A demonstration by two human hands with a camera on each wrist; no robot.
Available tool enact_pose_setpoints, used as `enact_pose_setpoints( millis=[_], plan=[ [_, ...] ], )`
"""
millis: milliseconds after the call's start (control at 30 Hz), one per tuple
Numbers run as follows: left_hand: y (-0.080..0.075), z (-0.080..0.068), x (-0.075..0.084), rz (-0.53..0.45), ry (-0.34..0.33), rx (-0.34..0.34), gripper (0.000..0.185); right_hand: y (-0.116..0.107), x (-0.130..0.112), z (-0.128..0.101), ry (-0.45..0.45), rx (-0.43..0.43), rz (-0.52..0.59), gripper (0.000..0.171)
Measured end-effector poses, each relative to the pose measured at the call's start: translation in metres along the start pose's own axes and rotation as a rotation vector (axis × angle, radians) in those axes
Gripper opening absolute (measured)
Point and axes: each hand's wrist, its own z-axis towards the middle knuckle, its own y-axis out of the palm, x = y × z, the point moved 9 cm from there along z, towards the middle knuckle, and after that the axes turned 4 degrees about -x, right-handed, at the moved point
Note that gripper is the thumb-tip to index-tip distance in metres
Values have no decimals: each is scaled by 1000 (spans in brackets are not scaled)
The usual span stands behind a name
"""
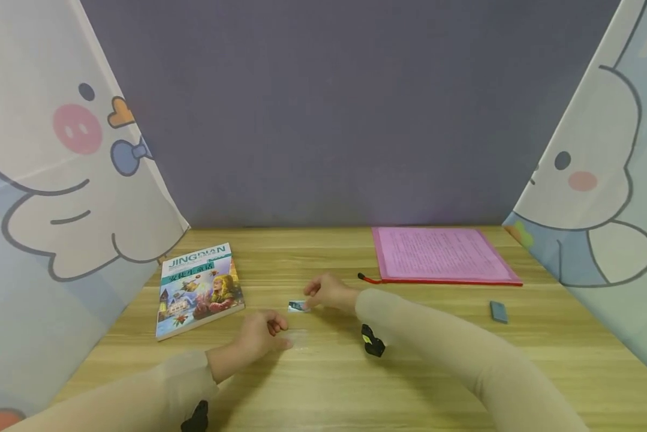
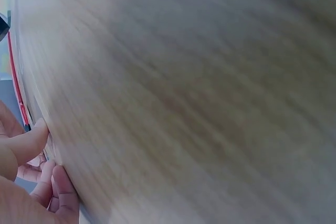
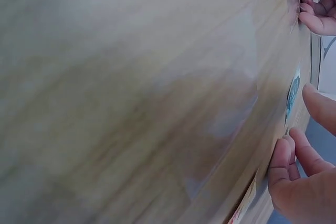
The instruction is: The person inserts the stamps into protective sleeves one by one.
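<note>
A small printed card in blue-green and white lies on the table. My right hand is at its right side, the thumb tip over its edge, the thumb and fingers held apart. The card's blue-green print shows edge-on in the right wrist view. Nearer to me, a faint clear film lies flat on the wood. Beside the film's left edge is my left hand, its thumb extended and its fingers loosely bent. Whether a fingertip lifts the film cannot be seen. In the left wrist view, fingertips touch the tabletop.
On the left lies a picture-cover book. A pink document folder with a red edge and zip pull is at the back right. A small grey-blue block sits on the right. Printed cloth panels flank a grey back wall.
</note>
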Motion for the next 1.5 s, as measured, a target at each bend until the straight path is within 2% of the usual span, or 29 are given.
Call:
enact_pose_setpoints(
  millis=[200,433,633,1033,1300,1500],
  plan=[
    [-1,2,1,16,20,-9,25,3,-3,-1,-20,6,-17,33],
    [-1,2,3,29,51,-20,23,6,-8,-3,-39,6,-118,19],
    [-1,1,3,37,56,-21,23,9,-9,-1,-37,18,-168,17],
    [5,3,11,-14,106,-102,27,12,-16,-3,-88,10,-129,16],
    [8,0,11,-65,67,-137,18,13,-12,-3,-55,-23,-6,13],
    [8,1,8,-103,49,-160,14,12,-12,-4,-41,-23,16,12]
  ],
)
